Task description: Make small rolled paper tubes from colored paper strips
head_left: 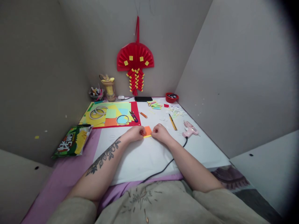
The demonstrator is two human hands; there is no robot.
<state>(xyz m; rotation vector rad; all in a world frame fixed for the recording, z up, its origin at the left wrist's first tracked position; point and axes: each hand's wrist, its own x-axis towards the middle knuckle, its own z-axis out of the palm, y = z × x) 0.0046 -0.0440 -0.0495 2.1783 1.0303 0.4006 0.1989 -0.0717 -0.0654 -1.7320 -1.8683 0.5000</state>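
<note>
A small orange paper [147, 131] with a yellow strip along its near edge lies between my two hands on the white table cover. My left hand [135, 133] pinches its left side, fingers curled. At the right edge of the same paper, my right hand [160, 133] is closed with thumb and fingers together. Beyond my hands are an orange pen-like tool [143, 115] and blue-handled snips [134, 116]. To the right lies a yellow cutter [173, 122].
Coloured sheets [111, 113] with rings lie at the back left, near a snack bag [73, 141]. A pink glue gun [190, 129] stands right, its black cord crossing toward me. Rolled papers [155, 105], scraps [177, 110] and a red bowl [172, 98] are farther back.
</note>
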